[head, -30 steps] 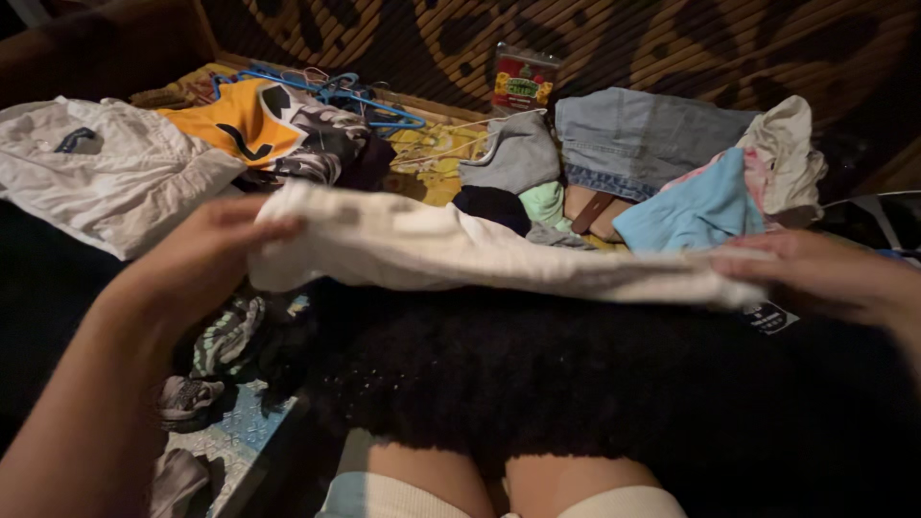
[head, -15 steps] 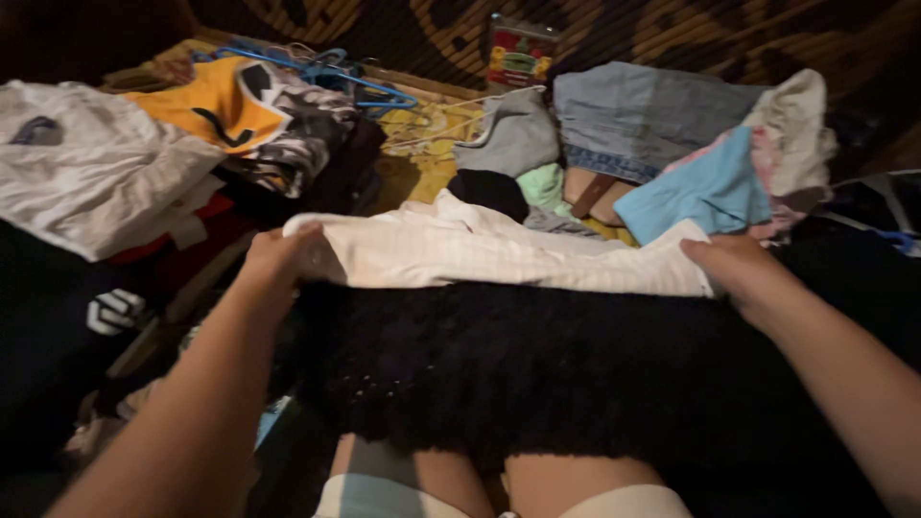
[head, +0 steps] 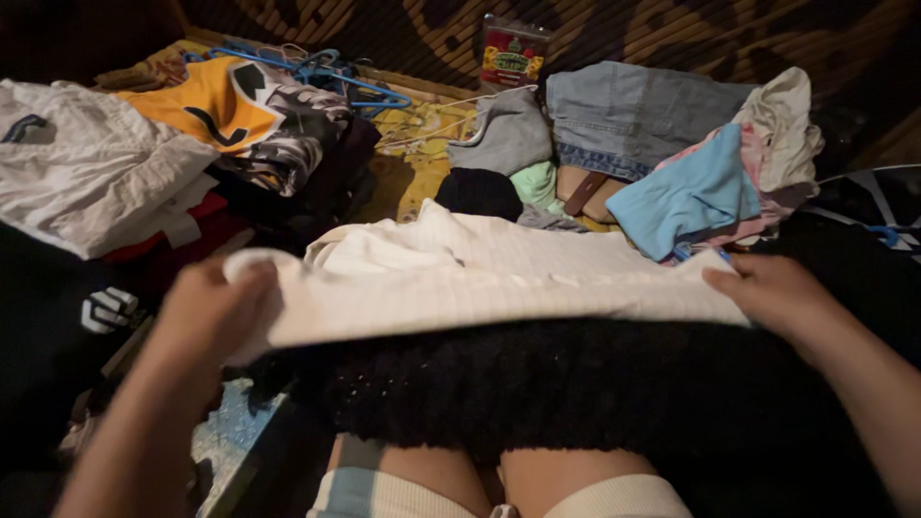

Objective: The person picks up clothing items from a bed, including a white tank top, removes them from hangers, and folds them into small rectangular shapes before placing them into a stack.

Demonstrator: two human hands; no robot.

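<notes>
Change: since half a second ago the white ribbed garment (head: 480, 288) has been drawn nearer the person and now covers more of the black fuzzy cloth (head: 576, 393); the left hand (head: 206, 321) has slid lower and outward, the right hand (head: 777, 293) sits slightly lower.
White ribbed garment: stretched flat between both hands, its near edge lying on the black fuzzy cloth, a row of small buttons visible along its middle.
Left hand: fingers curled shut around the garment's left end, cloth bunched over the knuckles.
Right hand: fingers closed on the garment's right corner, thumb on top.
Black fuzzy cloth: directly below the garment, spread over the person's lap, bare knees showing beneath it.
Blue folded top (head: 686, 197): beyond the garment's right end, just above the right hand.
Folded jeans (head: 638, 110): further back from the garment, behind the blue folded top.
Grey top (head: 504, 134): behind the garment's middle, left of the jeans.
Orange and black shirt (head: 225, 110): well beyond the garment's left end.
White crumpled shirt (head: 82, 173): far left of the garment, beside the orange and black shirt.
Blue hangers (head: 331, 77): behind the orange and black shirt, well apart from the garment.
</notes>
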